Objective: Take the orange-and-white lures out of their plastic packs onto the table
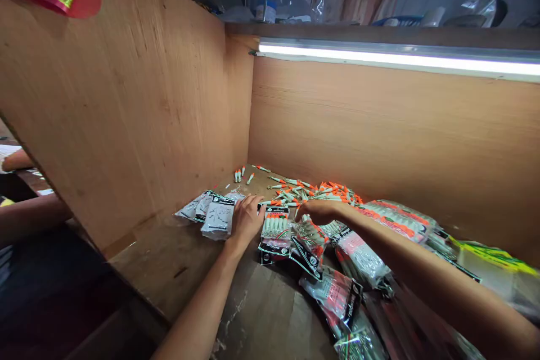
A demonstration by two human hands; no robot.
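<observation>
My left hand point(248, 217) lies with its fingers stretched forward and the thumb apart, at the right edge of a stack of flat plastic packets point(219, 218). Just right of its thumb is a clear packet of orange-and-white fishing lures point(277, 226) with a black header. My right hand point(318, 212) reaches in from the right, bent down at the near edge of a heap of loose lures point(337, 190). Its fingertips are mostly hidden, and whether they pinch anything does not show. Below it sits another bag of lures point(311, 235).
More filled packets point(337, 298) spread along the right, beside a larger bag of lures point(396, 219) and a yellow-edged bag point(493, 259). Plywood panels point(169, 95) wall the left and back. A lit tube point(379, 59) runs under the shelf. Another person's arm point(34, 214) shows at far left.
</observation>
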